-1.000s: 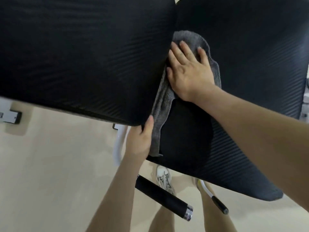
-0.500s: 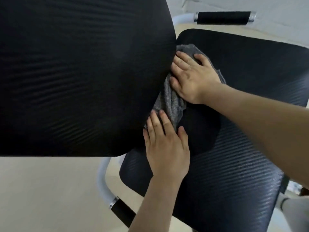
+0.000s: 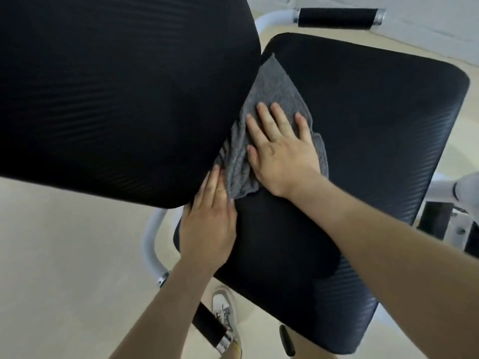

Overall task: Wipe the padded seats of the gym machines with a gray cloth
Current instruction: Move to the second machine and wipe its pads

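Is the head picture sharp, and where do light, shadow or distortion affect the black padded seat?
Head view: mostly sharp, slightly soft at the edges; wide-angle bending curves the large black padded backrest. Soft sheen brings out the ribbed texture at the lower right of the black padded seat; a dark arm shadow lies below the crumpled gray cloth under the right hand.

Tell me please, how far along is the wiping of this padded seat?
Done: nothing can be confirmed; the seat pad shows no clear wiped mark. In hand: the right hand presses the gray cloth flat on the seat, along the gap under the back pad, while the left hand rests flat on the seat's near corner. Left: apparently the wide right and near part of the seat, and other machines.
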Available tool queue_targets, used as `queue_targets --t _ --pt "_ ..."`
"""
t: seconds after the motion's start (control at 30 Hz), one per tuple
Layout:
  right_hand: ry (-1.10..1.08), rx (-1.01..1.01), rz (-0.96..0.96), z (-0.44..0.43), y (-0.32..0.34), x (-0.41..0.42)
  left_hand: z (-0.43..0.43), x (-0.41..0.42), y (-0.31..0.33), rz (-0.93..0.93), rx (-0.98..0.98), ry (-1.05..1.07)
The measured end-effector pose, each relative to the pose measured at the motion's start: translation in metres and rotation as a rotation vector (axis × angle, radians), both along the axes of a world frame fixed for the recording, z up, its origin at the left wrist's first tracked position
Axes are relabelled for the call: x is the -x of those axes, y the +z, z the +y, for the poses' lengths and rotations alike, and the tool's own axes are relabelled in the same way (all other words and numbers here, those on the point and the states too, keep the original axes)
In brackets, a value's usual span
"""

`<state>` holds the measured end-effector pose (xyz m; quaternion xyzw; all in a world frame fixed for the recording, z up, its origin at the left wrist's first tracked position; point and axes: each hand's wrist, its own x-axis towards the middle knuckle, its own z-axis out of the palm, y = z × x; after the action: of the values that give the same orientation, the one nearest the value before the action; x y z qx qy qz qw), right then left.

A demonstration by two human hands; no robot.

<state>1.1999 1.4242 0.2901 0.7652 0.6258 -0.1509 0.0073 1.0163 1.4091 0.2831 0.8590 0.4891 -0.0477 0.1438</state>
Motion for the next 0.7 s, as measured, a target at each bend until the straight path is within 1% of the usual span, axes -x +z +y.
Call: queue_targets --t 0.07,0.1,0.2,0.23,0.33,0.4,0.47,0.57,0.6,0.7 --pt "-0.020 0.032 0.018 -0.018 0.002 0.028 -0.002 0.038 0.001 0.009 0.008 -0.008" --pt "-0.024 0.038 0.026 -0.026 0.002 0.045 -0.004 0.057 0.001 0.001 0.027 0.020" --pt "-0.018 0.041 0.055 -0.055 0.001 0.099 -0.013 0.103 0.005 0.037 0.108 0.211" --pt "-0.012 0.043 0.063 -0.066 0.001 0.113 -0.019 0.110 0.006 0.055 0.114 0.228" --pt "-0.010 0.055 0.063 -0.101 0.003 0.137 -0.041 0.121 0.009 0.035 0.115 0.071" --pt "-0.051 0.050 0.059 -0.127 0.008 0.140 -0.054 0.123 0.014 -0.044 0.131 0.059" --pt "-0.112 0.054 0.058 -0.153 0.015 0.139 -0.063 0.124 0.014 -0.162 0.102 0.049" --pt "-0.204 0.078 0.020 -0.195 0.024 0.129 -0.075 0.119 0.018 -0.263 0.178 0.004" --pt "-0.235 0.085 0.000 -0.208 0.028 0.124 -0.080 0.116 0.020 -0.270 0.199 -0.005" --pt "-0.342 0.112 -0.032 -0.241 0.036 0.110 -0.094 0.109 0.031 -0.239 0.162 -0.053"
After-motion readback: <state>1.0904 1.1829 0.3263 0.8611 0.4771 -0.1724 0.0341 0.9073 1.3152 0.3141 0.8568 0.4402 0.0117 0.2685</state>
